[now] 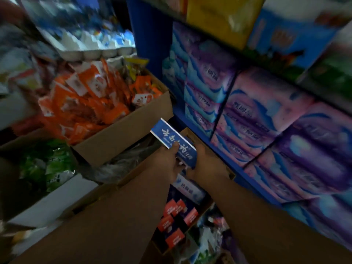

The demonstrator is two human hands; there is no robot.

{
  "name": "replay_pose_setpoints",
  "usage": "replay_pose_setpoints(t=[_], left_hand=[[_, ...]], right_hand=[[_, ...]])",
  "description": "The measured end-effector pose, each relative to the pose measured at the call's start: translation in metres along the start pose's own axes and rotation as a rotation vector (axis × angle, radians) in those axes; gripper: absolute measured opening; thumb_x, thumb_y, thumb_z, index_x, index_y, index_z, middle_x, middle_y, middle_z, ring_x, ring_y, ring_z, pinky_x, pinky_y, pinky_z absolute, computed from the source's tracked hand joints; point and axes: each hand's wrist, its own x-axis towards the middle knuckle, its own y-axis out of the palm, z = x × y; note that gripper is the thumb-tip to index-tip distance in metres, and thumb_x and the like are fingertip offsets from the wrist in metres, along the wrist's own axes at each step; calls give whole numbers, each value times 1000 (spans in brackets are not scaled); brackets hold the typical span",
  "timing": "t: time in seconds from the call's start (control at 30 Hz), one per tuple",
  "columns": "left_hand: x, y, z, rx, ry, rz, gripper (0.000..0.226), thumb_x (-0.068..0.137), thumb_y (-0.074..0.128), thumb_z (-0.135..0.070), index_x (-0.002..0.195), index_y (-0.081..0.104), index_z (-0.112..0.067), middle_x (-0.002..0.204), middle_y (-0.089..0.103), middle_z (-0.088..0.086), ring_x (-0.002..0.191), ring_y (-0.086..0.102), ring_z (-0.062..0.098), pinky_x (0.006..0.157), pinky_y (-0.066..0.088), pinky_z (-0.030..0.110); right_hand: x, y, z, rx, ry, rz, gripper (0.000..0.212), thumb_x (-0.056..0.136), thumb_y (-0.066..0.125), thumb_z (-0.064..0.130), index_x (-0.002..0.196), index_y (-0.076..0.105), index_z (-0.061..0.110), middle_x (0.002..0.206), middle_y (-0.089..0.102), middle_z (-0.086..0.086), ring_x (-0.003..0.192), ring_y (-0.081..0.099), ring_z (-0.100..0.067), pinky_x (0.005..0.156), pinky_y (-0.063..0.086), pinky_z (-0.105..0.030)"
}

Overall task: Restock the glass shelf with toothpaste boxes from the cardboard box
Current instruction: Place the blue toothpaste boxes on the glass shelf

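You are at the pick-up step. Both hands hold a blue toothpaste box (pixel 172 139) just above the far end of the cardboard box (pixel 229 173). Your left hand (pixel 168 161) pinches it, thumb on top, and your right hand (pixel 206 162) curls round its near end. More boxes (pixel 188 189) lie below. The glass shelf is out of view, so the next move likely calls for turning to find it.
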Motion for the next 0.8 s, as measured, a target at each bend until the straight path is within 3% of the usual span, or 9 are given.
replay_pose_setpoints(t=[0.1,0.2,0.3,0.43,0.57,0.7,0.8], left_hand=[[-29,28,-43,-26,125,98,35,98,50,-21,132,48,-12,119,64,14,94,64,28,64,56,41],[-65,60,-93,-55,216,185,30,96,53,-25,125,52,-17,112,67,11,95,67,31,70,57,47],[-104,89,-148,-88,350,238,30,96,52,-27,125,52,-20,108,68,9,91,68,27,60,58,40],[-155,121,-220,-215,455,361,38,98,48,-25,135,47,-13,125,61,15,99,63,28,56,60,41],[-200,152,-283,-304,527,426,39,99,47,-23,138,44,-17,128,59,12,96,64,24,55,60,39],[-244,193,-332,-249,739,406,43,91,60,-19,132,47,-20,126,61,14,101,66,28,69,60,41],[-269,219,-358,-137,908,305,71,76,70,-28,135,35,-46,125,56,8,97,67,29,80,57,50]], right_hand=[[-8,-60,31,12,-54,-123,72,78,68,37,139,32,25,120,60,-4,103,61,-25,78,49,-33],[-18,-129,62,-9,-124,-248,66,76,69,47,132,39,27,119,62,-1,105,62,-25,79,50,-35],[-31,-203,94,-67,-184,-309,67,81,63,56,136,40,26,128,59,-2,113,59,-24,86,46,-33],[-48,-283,123,-91,-157,-476,62,84,55,60,135,42,26,127,59,-7,114,57,-28,88,46,-34],[-59,-336,160,70,-257,-606,56,86,60,49,134,41,26,127,56,-7,113,56,-26,93,46,-36],[-70,-392,192,118,-329,-778,43,89,57,45,128,45,30,123,55,-1,108,57,-20,90,48,-36],[-81,-432,207,54,-324,-885,37,92,53,43,127,46,32,120,52,-1,105,55,-20,86,44,-33]])
